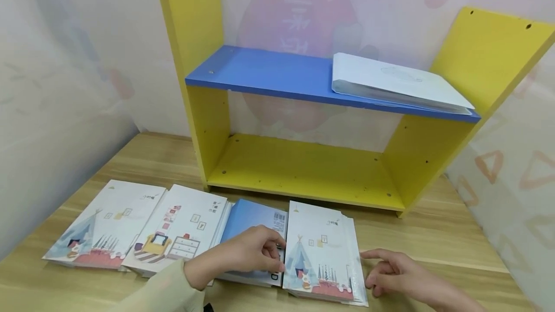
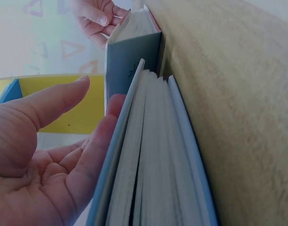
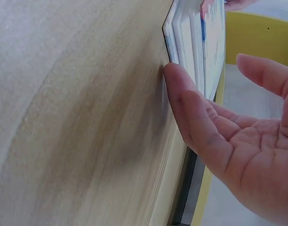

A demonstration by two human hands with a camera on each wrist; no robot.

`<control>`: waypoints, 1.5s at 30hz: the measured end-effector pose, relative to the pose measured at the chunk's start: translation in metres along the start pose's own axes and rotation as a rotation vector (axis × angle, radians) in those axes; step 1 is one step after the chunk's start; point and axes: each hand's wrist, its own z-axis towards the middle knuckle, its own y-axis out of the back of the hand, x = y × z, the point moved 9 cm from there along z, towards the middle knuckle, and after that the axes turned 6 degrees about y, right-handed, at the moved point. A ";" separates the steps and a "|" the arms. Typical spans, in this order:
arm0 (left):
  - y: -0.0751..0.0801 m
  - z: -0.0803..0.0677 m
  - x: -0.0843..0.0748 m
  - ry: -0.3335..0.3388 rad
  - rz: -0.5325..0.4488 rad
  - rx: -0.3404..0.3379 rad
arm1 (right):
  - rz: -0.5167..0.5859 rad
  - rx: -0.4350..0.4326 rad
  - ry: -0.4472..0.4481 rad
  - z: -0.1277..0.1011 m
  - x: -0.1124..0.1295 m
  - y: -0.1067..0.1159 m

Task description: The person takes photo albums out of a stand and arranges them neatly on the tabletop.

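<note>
Over the blue book (image 1: 253,220), my left hand (image 1: 251,248) rests with loosely bent fingers, its fingertips close to the left edge of a white book (image 1: 321,225) with a tent drawing. In the left wrist view the thumb is spread away from the fingers, which lie along a book's cover (image 2: 127,127); nothing is pinched between them. On the other side, my right hand (image 1: 401,273) has its fingertips at the right edge of that white book. The right wrist view shows fingertips (image 3: 179,77) right beside the book's lower corner and the thumb apart.
Two more white picture-covered books (image 1: 104,225) (image 1: 179,227) lie at the left of the row on the wooden table (image 1: 433,235). Behind stands a yellow shelf unit (image 1: 295,162) with a blue board (image 1: 277,69); a white binder-like book (image 1: 394,81) lies on it.
</note>
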 end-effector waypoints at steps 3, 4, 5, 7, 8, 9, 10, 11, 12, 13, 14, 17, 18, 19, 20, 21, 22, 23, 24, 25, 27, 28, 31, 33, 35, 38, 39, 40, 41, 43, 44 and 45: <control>0.003 -0.004 0.000 -0.010 -0.022 0.004 | -0.032 -0.002 0.018 0.000 0.002 0.002; 0.004 -0.004 -0.001 -0.013 -0.025 0.008 | -0.040 -0.006 0.023 0.000 0.003 0.003; 0.005 -0.005 -0.001 -0.016 -0.024 0.011 | -0.051 -0.014 0.031 -0.001 0.005 0.005; 0.007 -0.006 -0.002 -0.020 -0.020 0.016 | -0.088 -0.031 0.050 -0.002 0.009 0.010; 0.008 -0.007 -0.002 -0.022 -0.016 0.019 | -0.105 -0.046 0.058 -0.003 0.011 0.013; 0.009 -0.008 -0.003 -0.025 -0.009 0.020 | -0.119 -0.064 0.066 -0.003 0.014 0.016; 0.011 -0.009 -0.004 -0.028 -0.002 0.020 | -0.138 -0.083 0.066 -0.004 0.017 0.019; 0.013 -0.009 -0.005 -0.031 0.007 0.017 | -0.161 -0.097 0.072 -0.005 0.020 0.023; 0.015 -0.010 -0.006 -0.035 0.016 0.014 | -0.185 -0.115 0.071 -0.006 0.023 0.027; 0.017 -0.011 -0.007 -0.041 0.023 0.010 | -0.201 -0.134 0.072 -0.007 0.026 0.031; 0.019 -0.012 -0.009 -0.048 0.031 0.006 | -0.223 -0.155 0.077 -0.008 0.030 0.035; 0.026 -0.014 -0.014 -0.066 0.051 -0.004 | -0.290 -0.226 0.096 -0.013 0.040 0.047; 0.028 -0.015 -0.016 -0.073 0.059 -0.005 | -0.317 -0.258 0.109 -0.015 0.045 0.051; 0.031 -0.016 -0.019 -0.083 0.072 -0.012 | -0.341 -0.291 0.125 -0.017 0.050 0.055; 0.035 -0.016 -0.022 -0.090 0.092 -0.023 | -0.369 -0.327 0.137 -0.020 0.055 0.060; 0.038 -0.016 -0.025 -0.100 0.116 -0.036 | -0.394 -0.362 0.146 -0.022 0.060 0.064; 0.042 -0.016 -0.028 -0.112 0.145 -0.053 | -0.426 -0.399 0.156 -0.025 0.065 0.068; 0.046 -0.017 -0.033 -0.129 0.174 -0.069 | -0.450 -0.430 0.157 -0.027 0.070 0.072; 0.050 -0.017 -0.038 -0.146 0.206 -0.087 | -0.471 -0.456 0.154 -0.030 0.075 0.076; 0.054 -0.017 -0.043 -0.160 0.232 -0.106 | -0.490 -0.482 0.155 -0.032 0.080 0.079; 0.062 -0.018 -0.052 -0.182 0.256 -0.130 | -0.528 -0.526 0.165 -0.037 0.089 0.085; 0.066 -0.019 -0.058 -0.196 0.259 -0.141 | -0.543 -0.549 0.172 -0.039 0.094 0.087; 0.079 -0.022 -0.075 -0.243 0.253 -0.192 | -0.575 -0.610 0.212 -0.045 0.106 0.095; 0.088 -0.025 -0.087 -0.289 0.260 -0.256 | -0.593 -0.650 0.241 -0.048 0.114 0.099; 0.098 -0.029 -0.098 -0.335 0.269 -0.333 | -0.604 -0.682 0.257 -0.052 0.121 0.103; 0.113 -0.033 -0.111 -0.385 0.259 -0.438 | -0.596 -0.725 0.268 -0.057 0.131 0.109; 0.118 -0.034 -0.116 -0.402 0.254 -0.468 | -0.589 -0.742 0.269 -0.059 0.135 0.111; 0.122 -0.035 -0.120 -0.419 0.240 -0.493 | -0.584 -0.761 0.272 -0.060 0.139 0.113; 0.127 -0.036 -0.125 -0.441 0.238 -0.522 | -0.579 -0.782 0.278 -0.062 0.143 0.114; 0.135 -0.039 -0.134 -0.488 0.240 -0.582 | -0.566 -0.831 0.299 -0.065 0.152 0.117; 0.139 -0.041 -0.139 -0.512 0.242 -0.613 | -0.552 -0.856 0.314 -0.067 0.156 0.119; 0.143 -0.042 -0.144 -0.536 0.247 -0.645 | -0.533 -0.880 0.328 -0.068 0.161 0.120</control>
